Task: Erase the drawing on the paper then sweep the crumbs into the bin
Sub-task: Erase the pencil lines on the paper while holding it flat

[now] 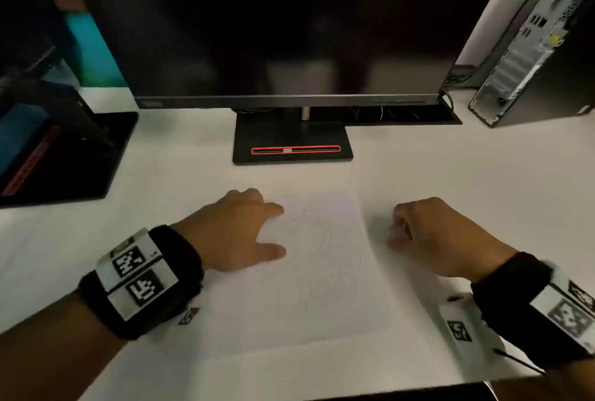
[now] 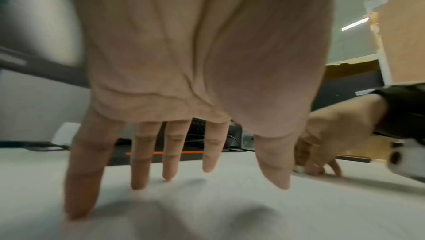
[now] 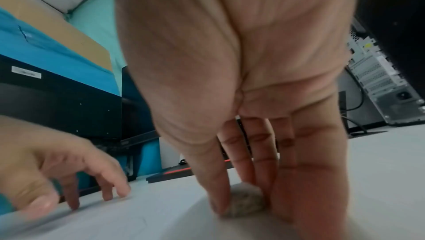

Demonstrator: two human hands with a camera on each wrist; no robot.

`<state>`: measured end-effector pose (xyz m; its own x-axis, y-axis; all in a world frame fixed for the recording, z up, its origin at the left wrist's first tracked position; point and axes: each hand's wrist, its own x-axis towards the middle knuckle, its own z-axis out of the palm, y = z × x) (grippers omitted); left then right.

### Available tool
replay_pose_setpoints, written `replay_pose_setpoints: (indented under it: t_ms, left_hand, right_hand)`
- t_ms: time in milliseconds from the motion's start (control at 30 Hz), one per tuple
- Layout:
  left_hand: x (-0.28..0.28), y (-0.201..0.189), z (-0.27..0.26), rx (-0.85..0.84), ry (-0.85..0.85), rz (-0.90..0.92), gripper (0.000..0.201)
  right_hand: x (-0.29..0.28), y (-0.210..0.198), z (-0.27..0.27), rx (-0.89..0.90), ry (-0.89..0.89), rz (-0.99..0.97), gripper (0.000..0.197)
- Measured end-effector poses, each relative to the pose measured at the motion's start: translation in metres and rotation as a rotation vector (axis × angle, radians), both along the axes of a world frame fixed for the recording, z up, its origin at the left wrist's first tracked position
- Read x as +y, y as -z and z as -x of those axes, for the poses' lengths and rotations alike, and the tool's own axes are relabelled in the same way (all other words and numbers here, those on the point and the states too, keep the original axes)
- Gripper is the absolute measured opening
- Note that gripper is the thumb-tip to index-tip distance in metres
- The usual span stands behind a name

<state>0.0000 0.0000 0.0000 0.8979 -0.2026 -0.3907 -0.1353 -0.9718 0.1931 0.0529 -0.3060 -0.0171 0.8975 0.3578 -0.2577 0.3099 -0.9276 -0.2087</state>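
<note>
Item: sheet of paper (image 1: 299, 275), white, lying flat on the white tabletop (image 1: 467, 175), directly before the person, long axis running away from the body toward the monitor base (image 1: 292, 143). Surface: a faint pencil drawing (image 1: 317, 239), curved lines across the middle and upper part of the sheet, largely intact; erasing judged barely begun or not begun. Left hand (image 1: 235, 233): released, fingers spread and straight, poised on or just above the upper left part of the paper, thumb lying toward the drawing; contact is not certain, as the left wrist view shows shadows under the fingertips. Right hand (image 1: 431, 236): off the sheet, just beside its right edge, fingers curled down and pinching a small grey, speckled eraser (image 3: 246, 200) against the tabletop, thumb on one side, fingers on the other. Governing relation: the drawing lies to the left of the eraser hand, across the paper's right edge; the right hand is the one carrying the tool, the left is the nearer to the lines and placed to steady the sheet. Judgement: the coming move calls for a short leftward carry of the eraser onto the paper. Crumbs: none discernible. Bin: not in view. Also present: a computer tower (image 1: 534, 46) at far right.
</note>
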Motion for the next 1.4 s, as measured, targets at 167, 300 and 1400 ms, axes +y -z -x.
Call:
replay_pose_setpoints:
  t_ms: [167, 300, 1400]
  left_hand:
    - [-0.025, 0.016, 0.011, 0.083, 0.031, -0.119, 0.093]
    - [-0.034, 0.015, 0.021, 0.111, 0.024, -0.084, 0.101]
    - [-0.073, 0.024, 0.047, 0.145, -0.034, -0.106, 0.096]
  right_hand:
    - [0.002, -0.007, -0.002, 0.048, -0.075, -0.056, 0.022]
    - [0.015, -0.024, 0.001, 0.107, -0.152, -0.169, 0.015]
    - [0.046, 0.004, 0.02, 0.14, -0.212, -0.138, 0.04]
